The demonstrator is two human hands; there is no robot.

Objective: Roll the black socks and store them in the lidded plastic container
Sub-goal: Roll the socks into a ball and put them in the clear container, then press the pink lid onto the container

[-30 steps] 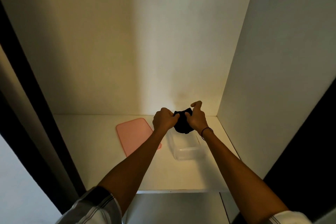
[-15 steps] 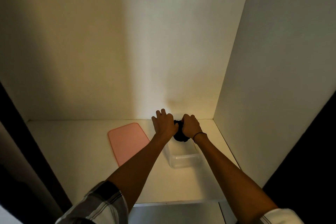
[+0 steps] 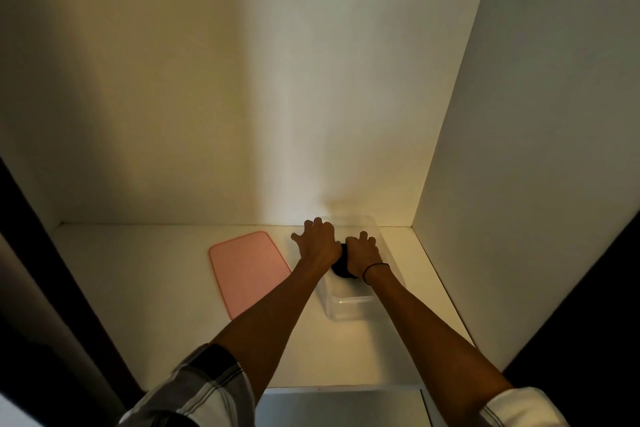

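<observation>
A clear plastic container (image 3: 348, 308) stands open on the white shelf, near the right wall. The rolled black socks (image 3: 341, 269) sit inside it, mostly hidden under my hands. My left hand (image 3: 320, 243) rests on the socks with its fingers spread over the container's left rim. My right hand (image 3: 362, 250), a dark band on its wrist, presses on the socks from the right with fingers curled. The pink lid (image 3: 247, 270) lies flat on the shelf to the left of the container.
The white shelf (image 3: 138, 288) is a cupboard bay closed in by a back wall and a right side panel (image 3: 519, 149). A dark door edge (image 3: 41, 253) runs down the left. The shelf's front edge (image 3: 343, 388) is below my forearms.
Both hands have carried the black socks down from above the container into it. My fingers have gone from pinching the bundle to pressing on top of it.
</observation>
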